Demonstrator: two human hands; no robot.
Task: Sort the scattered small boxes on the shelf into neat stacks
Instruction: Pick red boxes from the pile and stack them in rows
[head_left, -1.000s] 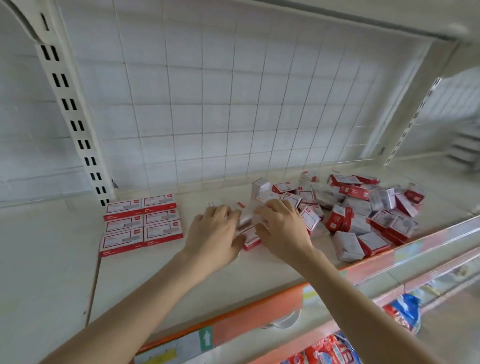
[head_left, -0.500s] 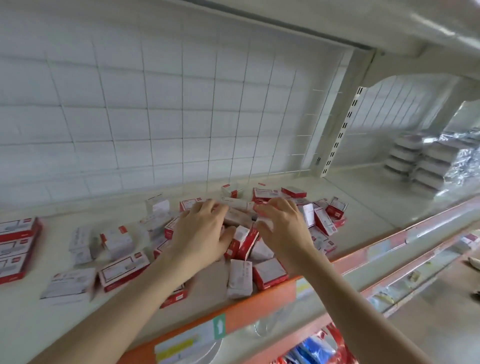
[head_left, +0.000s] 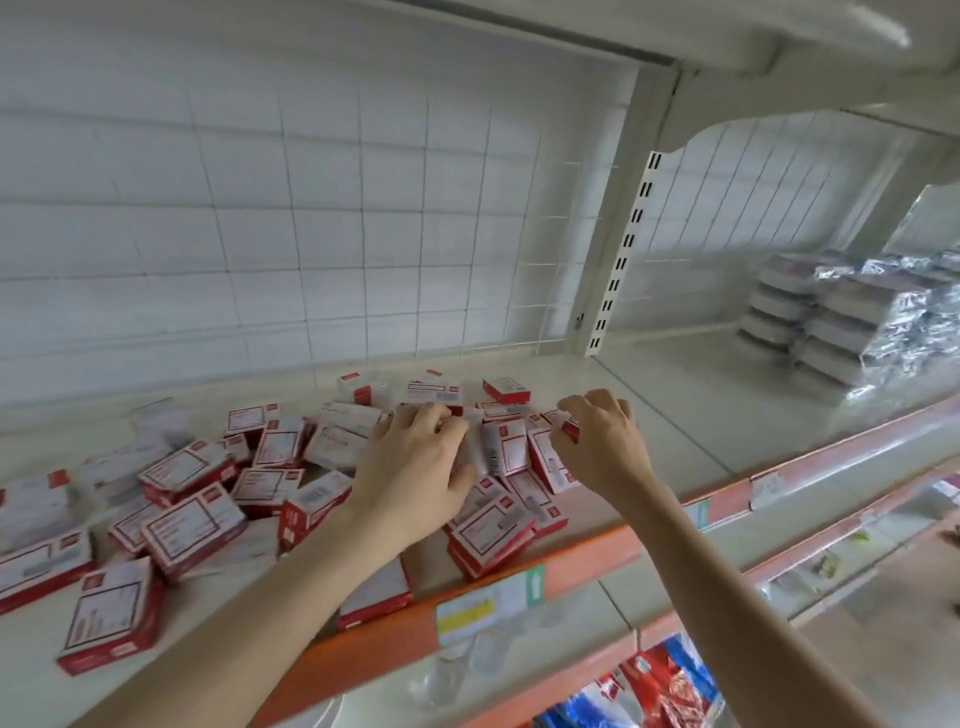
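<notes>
- The boxes (head_left: 195, 522) lie scattered in a loose heap across the shelf (head_left: 670, 415).
- Your left hand (head_left: 415, 467) rests on the heap with fingers bent; I can't tell whether it's gripping anything.
- Your right hand (head_left: 597, 447) is curled at the heap's right edge, pinching a red box (head_left: 570, 429).

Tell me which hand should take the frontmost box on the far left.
Left. The left hand is nearer that box; the right hand would probably have to cross over it.

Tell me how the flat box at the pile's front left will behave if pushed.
The red-and-white box looks like sharp-edged cardboard, so probably stiff. It lies on its broad face, so it should slide, not tip. Small, likely light.
</notes>
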